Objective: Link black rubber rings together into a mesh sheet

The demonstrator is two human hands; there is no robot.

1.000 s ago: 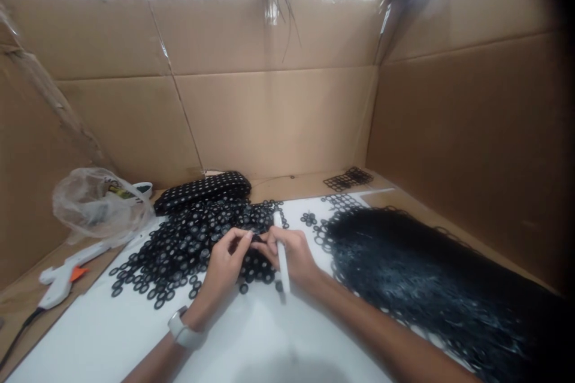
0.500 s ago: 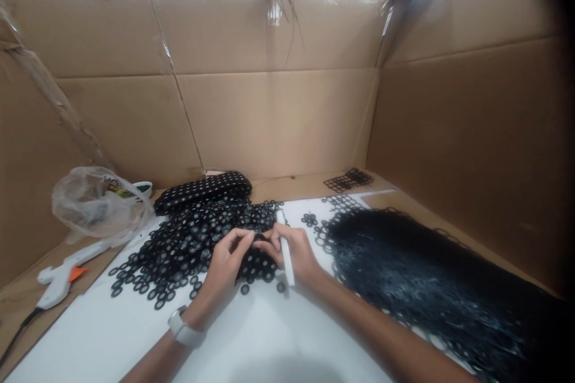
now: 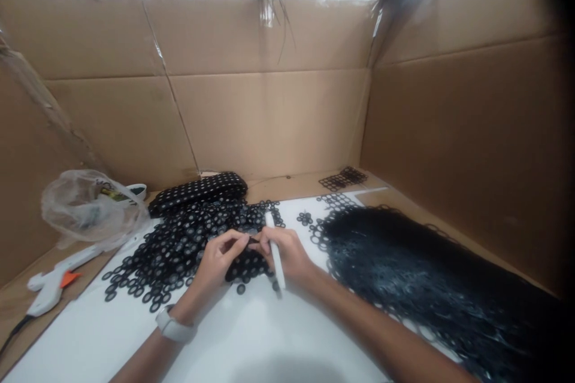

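My left hand [image 3: 221,258], with a pale watch on its wrist, is closed in a pinch on a small black piece [image 3: 253,240], apparently a ring, mostly hidden by the fingertips. Facing it, my right hand [image 3: 290,254] grips a white pen-like stick [image 3: 277,263] that slants across the fingers. The right thumb and fingertips also meet at the black piece. Behind and below both hands spreads a heap of loose black rings [image 3: 175,245]. One single ring [image 3: 241,289] lies on the white sheet [image 3: 215,347] just in front of my hands.
To the right stretches a large dark mass of joined rings [image 3: 404,275]. A polka-dot pouch [image 3: 202,190], a clear plastic bag [image 3: 90,215] and a white glue gun [image 3: 49,293] with an orange trigger lie left. Cardboard walls [image 3: 269,119] enclose the surface; a ring lattice [image 3: 344,179] sits at the back.
The whole view has shifted slightly, so most things appear a little further left. Both hands keep their grips, close together at the black piece, and the stick stands at a somewhat different slant.
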